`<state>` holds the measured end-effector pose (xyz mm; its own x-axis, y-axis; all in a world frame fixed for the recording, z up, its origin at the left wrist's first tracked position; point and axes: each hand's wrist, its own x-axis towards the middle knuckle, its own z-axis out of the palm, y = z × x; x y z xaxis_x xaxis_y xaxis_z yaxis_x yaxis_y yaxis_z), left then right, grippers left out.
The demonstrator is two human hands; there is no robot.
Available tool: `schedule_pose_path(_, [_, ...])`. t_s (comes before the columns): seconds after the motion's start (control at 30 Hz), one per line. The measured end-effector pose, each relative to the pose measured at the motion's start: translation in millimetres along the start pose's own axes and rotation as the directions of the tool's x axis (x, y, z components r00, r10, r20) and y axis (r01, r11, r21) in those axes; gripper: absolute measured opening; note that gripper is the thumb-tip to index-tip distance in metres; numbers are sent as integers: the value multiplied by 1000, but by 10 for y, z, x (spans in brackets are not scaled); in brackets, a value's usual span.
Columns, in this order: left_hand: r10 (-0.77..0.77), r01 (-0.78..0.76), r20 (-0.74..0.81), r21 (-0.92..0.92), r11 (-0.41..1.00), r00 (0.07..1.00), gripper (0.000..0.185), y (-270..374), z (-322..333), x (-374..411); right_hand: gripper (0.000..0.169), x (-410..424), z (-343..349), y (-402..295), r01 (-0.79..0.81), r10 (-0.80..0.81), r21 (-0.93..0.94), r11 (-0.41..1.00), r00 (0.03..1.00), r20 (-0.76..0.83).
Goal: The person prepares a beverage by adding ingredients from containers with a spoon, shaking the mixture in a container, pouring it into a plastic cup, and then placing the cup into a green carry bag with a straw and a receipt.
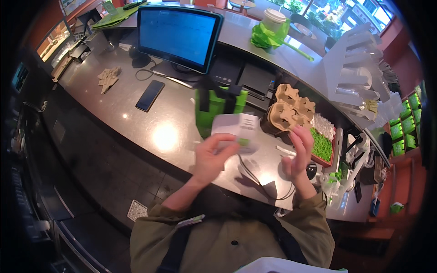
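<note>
Pinched between the thumb and fingers of my left hand point(213, 158) is a white printed paper slip point(227, 124), blurred, with a small green patch near my thumb. Just behind the slip, a green bag point(203, 119) with dark handles stands on the metal counter point(136, 131). My right hand point(300, 153) is raised over the counter with its fingers apart and nothing in it. Its fingertips overlap the lower edge of a stack of brown pulp cup carriers point(281, 114) in this view; whether they touch cannot be told. A dark cable point(251, 175) runs between my hands.
A monitor point(177, 36) stands at the back, with a phone point(150, 96) and a crumpled brown paper point(108, 79) to its lower left. Right of the carriers lies a box of green pieces point(321, 145). A lidded cup point(274, 17) sits in green wrapping on the upper ledge.
</note>
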<state>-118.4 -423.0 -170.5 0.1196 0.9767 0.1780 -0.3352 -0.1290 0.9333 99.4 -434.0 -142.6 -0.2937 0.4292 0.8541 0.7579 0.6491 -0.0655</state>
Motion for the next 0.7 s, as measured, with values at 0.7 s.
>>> schedule_pose_path(0.7, [-170,179,63,-174,968,983,23,-593,-790,691,31,1094,1396,-191,47,32,-290,956,964,263])
